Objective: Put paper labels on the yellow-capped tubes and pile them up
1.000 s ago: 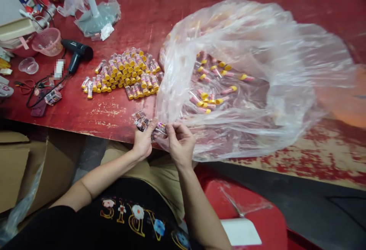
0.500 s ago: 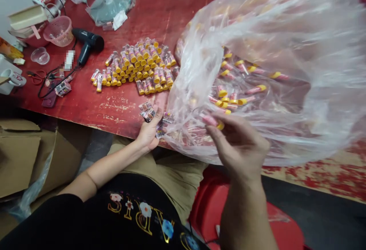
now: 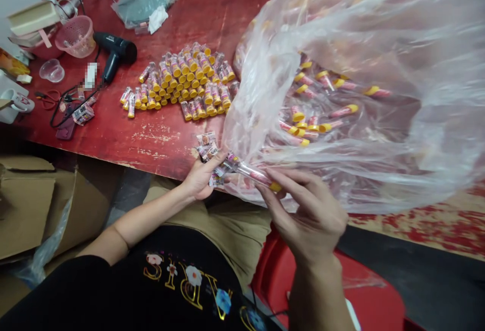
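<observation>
My left hand [image 3: 202, 177] is closed around several small printed plastic sleeves [image 3: 207, 146] at the table's front edge. Between the fingertips of my right hand [image 3: 303, 204] is a clear tube with a yellow cap [image 3: 253, 173] and pink contents. The tube's clear end points at the sleeves and meets or overlaps one by my left thumb; I cannot tell whether it is inside. Behind my right hand, a large clear plastic bag [image 3: 379, 33] lies open with many similar tubes [image 3: 343, 111]. A stacked pile of sleeved tubes [image 3: 189, 81] lies beyond my left hand, yellow ends facing me.
A dark hair dryer [image 3: 113, 53] lies at the left with its cord, near a pink basket [image 3: 78, 38], red scissors [image 3: 47, 99] and a white mug [image 3: 18, 101]. A stand base [image 3: 146, 2] wrapped in plastic is at the back. Cardboard boxes [image 3: 26, 209] sit lower left, a red stool [image 3: 364, 290] lower right.
My right hand has moved left from the bag's opening, bringing the yellow-capped tube up to the sleeves. My left hand has shifted slightly right, still holding the sleeves.
</observation>
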`<state>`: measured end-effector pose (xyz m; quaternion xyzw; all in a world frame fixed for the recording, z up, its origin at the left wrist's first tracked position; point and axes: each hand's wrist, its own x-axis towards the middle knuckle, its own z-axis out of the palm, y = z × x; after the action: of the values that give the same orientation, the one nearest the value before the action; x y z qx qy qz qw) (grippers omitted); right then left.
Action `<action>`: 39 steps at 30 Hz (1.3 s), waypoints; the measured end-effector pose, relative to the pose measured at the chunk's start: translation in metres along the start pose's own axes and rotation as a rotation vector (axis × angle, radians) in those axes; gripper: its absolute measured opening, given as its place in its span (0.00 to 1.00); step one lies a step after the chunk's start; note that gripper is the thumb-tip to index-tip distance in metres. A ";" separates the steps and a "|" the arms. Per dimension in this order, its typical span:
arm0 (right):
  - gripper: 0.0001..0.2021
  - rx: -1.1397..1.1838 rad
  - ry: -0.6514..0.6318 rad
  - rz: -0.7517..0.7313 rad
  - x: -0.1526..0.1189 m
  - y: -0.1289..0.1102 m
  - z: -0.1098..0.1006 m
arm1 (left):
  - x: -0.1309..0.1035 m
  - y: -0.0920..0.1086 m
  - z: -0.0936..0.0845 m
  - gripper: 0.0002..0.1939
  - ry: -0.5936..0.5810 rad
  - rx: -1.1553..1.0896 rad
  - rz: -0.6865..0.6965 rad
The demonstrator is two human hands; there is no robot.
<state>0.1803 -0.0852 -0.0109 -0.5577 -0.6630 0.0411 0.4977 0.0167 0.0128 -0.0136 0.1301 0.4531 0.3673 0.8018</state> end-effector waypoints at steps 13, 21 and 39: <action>0.33 0.174 0.071 0.203 -0.022 -0.019 0.020 | -0.022 -0.009 -0.003 0.40 -0.123 0.177 0.078; 0.31 0.167 0.285 0.160 -0.011 -0.023 0.039 | -0.028 -0.008 -0.001 0.40 -0.124 0.216 0.042; 0.09 0.162 0.306 0.244 0.000 -0.009 0.071 | -0.009 -0.002 -0.014 0.32 -0.021 0.008 0.079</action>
<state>0.1241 -0.0531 -0.0410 -0.5919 -0.5017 0.0687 0.6271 0.0032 0.0031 -0.0168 0.1552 0.4405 0.3955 0.7909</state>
